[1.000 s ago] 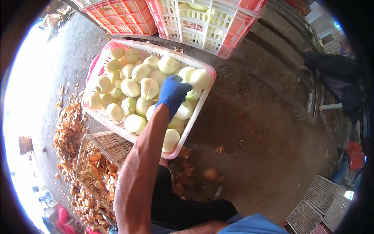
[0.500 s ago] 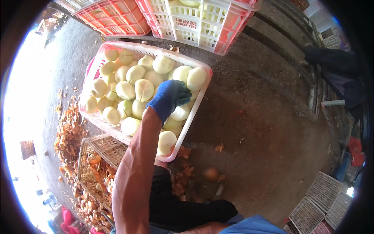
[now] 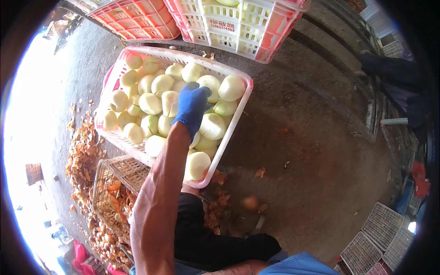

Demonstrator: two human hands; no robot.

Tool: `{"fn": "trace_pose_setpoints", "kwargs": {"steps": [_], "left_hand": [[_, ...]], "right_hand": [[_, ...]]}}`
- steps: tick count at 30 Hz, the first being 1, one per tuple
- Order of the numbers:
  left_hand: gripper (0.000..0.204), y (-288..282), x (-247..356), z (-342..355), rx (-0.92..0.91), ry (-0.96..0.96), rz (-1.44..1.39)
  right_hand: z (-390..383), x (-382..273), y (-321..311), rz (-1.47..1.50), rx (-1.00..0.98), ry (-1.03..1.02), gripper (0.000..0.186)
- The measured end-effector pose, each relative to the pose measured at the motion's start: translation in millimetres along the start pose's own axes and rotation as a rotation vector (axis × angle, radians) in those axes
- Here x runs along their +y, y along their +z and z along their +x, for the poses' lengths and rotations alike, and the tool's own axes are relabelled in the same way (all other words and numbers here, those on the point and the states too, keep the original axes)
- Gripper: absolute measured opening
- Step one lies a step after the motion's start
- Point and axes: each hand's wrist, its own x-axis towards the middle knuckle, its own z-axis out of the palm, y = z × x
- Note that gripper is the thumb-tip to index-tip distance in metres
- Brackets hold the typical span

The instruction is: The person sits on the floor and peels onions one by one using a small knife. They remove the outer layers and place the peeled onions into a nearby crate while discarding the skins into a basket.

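My left hand (image 3: 191, 106), in a blue knitted glove, is over the right half of a white-and-pink plastic crate (image 3: 235, 135) heaped with peeled onions (image 3: 150, 104). Its fingers are curled in, close against a large pale onion (image 3: 211, 85), and what they hold, if anything, is hidden. Another onion (image 3: 231, 88) sits in the crate's far right corner. Just below the glove lies a striped onion (image 3: 212, 126), and one more (image 3: 198, 166) rests in the near corner. Part of my right forearm (image 3: 240, 268) shows at the lower edge; its hand is out of view.
A white-and-red crate (image 3: 247, 32) and an orange-red crate (image 3: 133, 20) stand beyond. At left, a worn basket (image 3: 130, 172) lies among dry onion skins (image 3: 81, 158). A blurred brown onion (image 3: 250, 203) is on the floor. Grey crates (image 3: 382, 220) are at lower right.
My left hand has drawn back to the left from the crate's right edge, and its fingers are more curled. An onion it covered before now shows near the right rim.
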Motion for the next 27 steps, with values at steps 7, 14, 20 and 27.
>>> {"fn": "trace_pose_setpoints", "kwargs": {"steps": [7,14,20,27], "left_hand": [[0.013,-18.8,-4.5,1.9,0.086,0.023,0.074],[0.026,-83.7,22.7,-19.4,-0.011,0.029,-0.065],[0.046,-127.8,97.3,-154.5,0.065,0.495,0.863],[0.039,-141.7,150.6,-337.3,-0.400,0.690,1.463]], "right_hand": [[-4.1,4.8,4.4,0.005,0.008,0.025,0.024],[-6.4,21.7,7.8,0.003,0.029,0.052,0.024],[4.4,26.5,4.7,0.009,0.156,-0.020,0.023],[30.3,102.0,13.3,0.009,0.165,-0.068,0.021]]}}
